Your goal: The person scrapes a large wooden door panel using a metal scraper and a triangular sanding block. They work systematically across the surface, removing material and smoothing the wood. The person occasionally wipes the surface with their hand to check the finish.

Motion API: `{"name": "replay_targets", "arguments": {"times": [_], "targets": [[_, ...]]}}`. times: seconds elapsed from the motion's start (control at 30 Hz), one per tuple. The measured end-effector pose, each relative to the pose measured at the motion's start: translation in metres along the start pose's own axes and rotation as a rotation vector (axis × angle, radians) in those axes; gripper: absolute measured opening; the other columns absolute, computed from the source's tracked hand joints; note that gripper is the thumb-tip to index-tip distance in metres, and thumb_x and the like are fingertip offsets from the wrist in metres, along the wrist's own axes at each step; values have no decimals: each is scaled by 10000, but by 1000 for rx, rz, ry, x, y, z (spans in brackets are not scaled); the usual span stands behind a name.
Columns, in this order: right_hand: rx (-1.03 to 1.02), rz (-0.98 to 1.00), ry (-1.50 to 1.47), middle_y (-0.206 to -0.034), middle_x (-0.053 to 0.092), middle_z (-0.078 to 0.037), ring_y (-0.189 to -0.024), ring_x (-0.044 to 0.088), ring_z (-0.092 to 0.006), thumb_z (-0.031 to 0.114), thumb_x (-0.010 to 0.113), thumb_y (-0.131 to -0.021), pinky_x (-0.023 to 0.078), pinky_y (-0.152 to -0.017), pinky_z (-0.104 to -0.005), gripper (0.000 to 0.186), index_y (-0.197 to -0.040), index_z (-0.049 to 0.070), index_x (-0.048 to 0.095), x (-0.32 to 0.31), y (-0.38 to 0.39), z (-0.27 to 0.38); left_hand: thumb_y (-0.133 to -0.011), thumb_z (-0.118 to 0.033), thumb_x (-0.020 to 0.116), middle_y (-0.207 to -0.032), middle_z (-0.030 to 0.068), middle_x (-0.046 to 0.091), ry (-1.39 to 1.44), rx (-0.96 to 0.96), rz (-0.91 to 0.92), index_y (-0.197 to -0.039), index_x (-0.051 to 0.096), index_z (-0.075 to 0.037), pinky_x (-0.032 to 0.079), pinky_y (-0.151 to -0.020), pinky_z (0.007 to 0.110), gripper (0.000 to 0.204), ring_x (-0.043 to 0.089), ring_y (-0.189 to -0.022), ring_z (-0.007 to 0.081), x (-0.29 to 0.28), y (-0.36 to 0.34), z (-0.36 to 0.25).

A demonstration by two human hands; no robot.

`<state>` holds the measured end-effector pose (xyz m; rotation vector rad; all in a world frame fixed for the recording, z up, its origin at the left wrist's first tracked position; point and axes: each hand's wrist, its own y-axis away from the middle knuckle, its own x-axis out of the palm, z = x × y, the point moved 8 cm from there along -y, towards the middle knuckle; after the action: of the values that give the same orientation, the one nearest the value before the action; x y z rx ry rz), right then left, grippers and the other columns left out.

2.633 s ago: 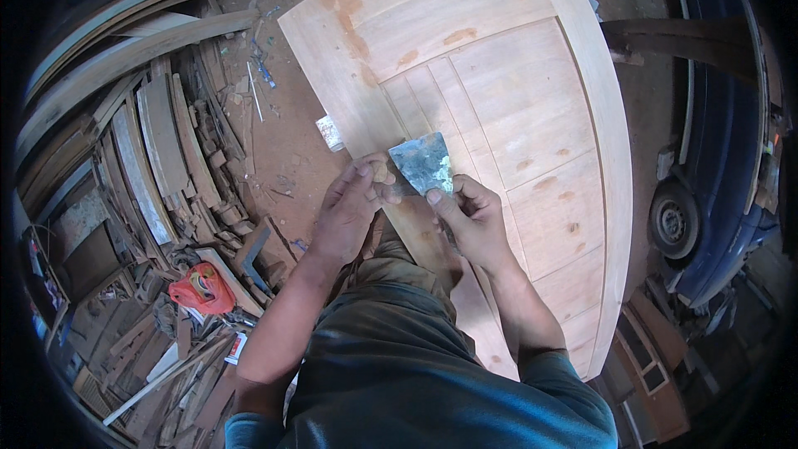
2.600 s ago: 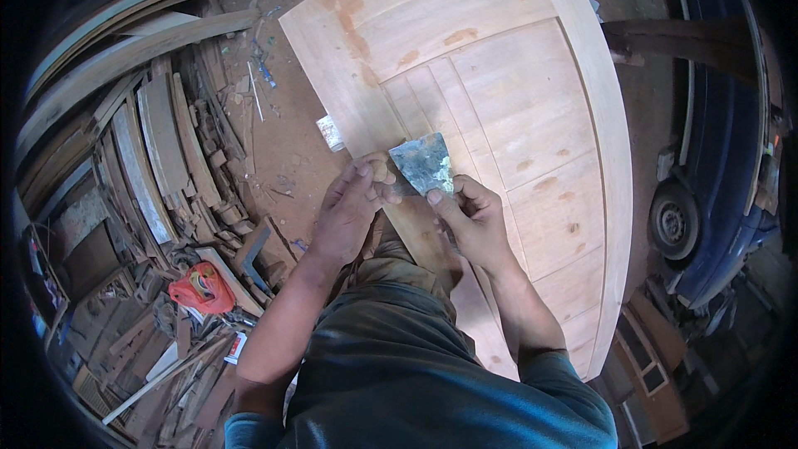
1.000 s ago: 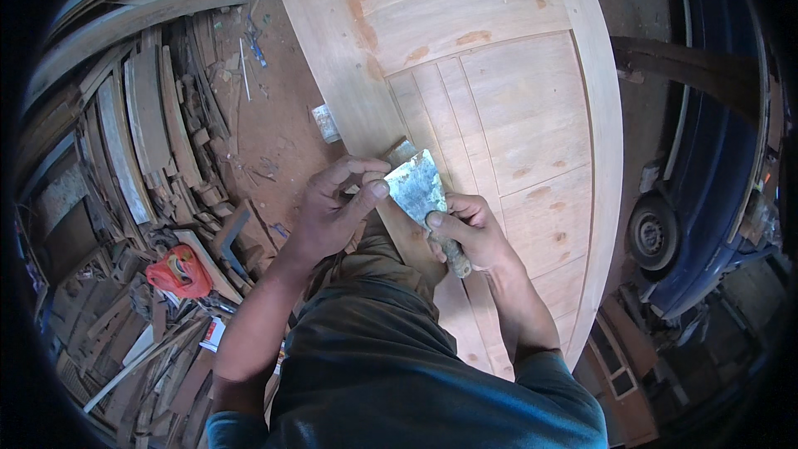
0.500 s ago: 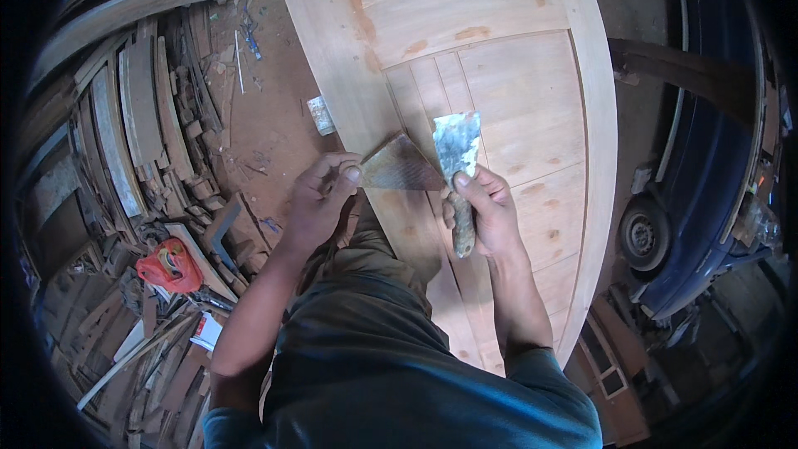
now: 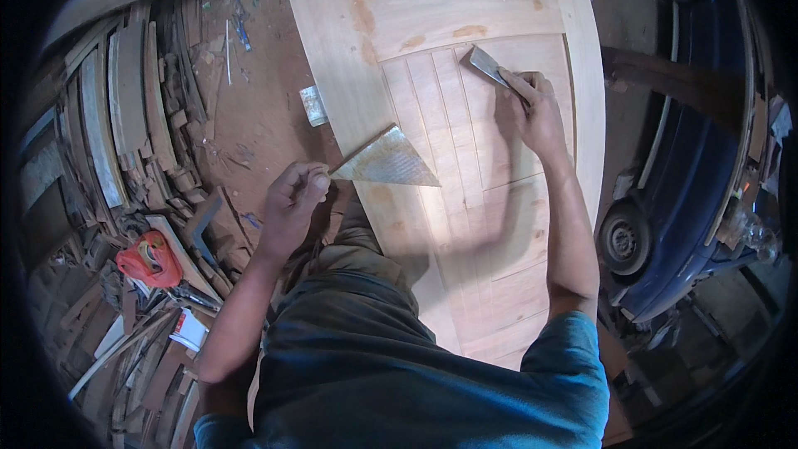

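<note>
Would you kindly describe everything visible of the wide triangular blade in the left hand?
The wide triangular blade looks like thin grey metal, smeared and dull. Its narrow tip is pinched by the left hand; its broad edge points right, over the pale wooden door panel. It lies roughly flat; whether it touches the wood is unclear.

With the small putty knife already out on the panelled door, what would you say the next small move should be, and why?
Probably press the putty knife flat and draw it along the groove of the wooden door. The right hand has its blade tip touching the upper panel beside a plank seam, while the left hand holds the wide triangular scraper clear above the door's left edge, seemingly as a filler palette.
</note>
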<state>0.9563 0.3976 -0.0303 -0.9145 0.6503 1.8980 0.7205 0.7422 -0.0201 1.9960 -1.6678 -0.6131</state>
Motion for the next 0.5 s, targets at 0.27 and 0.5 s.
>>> {"name": "replay_targets", "arguments": {"times": [0.27, 0.5], "targets": [[-132, 135, 213, -1149, 673, -96, -1066, 620, -306, -13, 693, -882, 526, -950, -417, 461, -1299, 173, 760, -3, -34, 7, -1052, -264, 699, -1021, -28, 656, 28, -30, -62, -1198, 670, -11, 492, -844, 235, 294, 576, -918, 46, -9, 12, 18], [-252, 276, 372, -1171, 660, -71, -1122, 612, -283, -61, 665, -847, 537, -995, -417, 539, -1324, 177, 746, -1, -56, 1, -1059, -287, 686, -1018, -32, 658, -5, -42, -56, -1183, 678, -17, 485, -853, 235, 298, 572, -934, 46, -5, 11, 16]]}}
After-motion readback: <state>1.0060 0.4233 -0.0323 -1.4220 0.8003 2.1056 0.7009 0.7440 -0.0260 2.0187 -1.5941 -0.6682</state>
